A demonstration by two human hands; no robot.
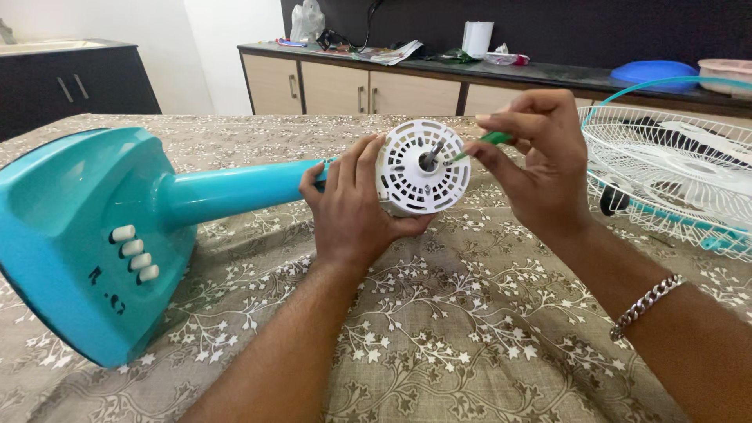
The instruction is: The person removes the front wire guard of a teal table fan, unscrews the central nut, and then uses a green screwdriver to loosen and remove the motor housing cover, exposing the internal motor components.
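Note:
A teal table fan lies on its side on a floral cloth. Its wide base (74, 235) with several white buttons points toward me at left, and its stem (235, 188) runs right to the white vented motor housing (423, 168). My left hand (352, 207) grips that housing from the left and below. My right hand (536, 160) pinches a green-handled screwdriver (487, 141), its tip next to the metal shaft at the housing's centre. A metal bracelet is on my right wrist.
The fan's white wire guard with teal rim (674, 176) lies at right with a blade inside. Behind stands a counter (439, 74) holding a paper roll, papers, bags and a blue lid. A dark cabinet (78, 82) is at far left.

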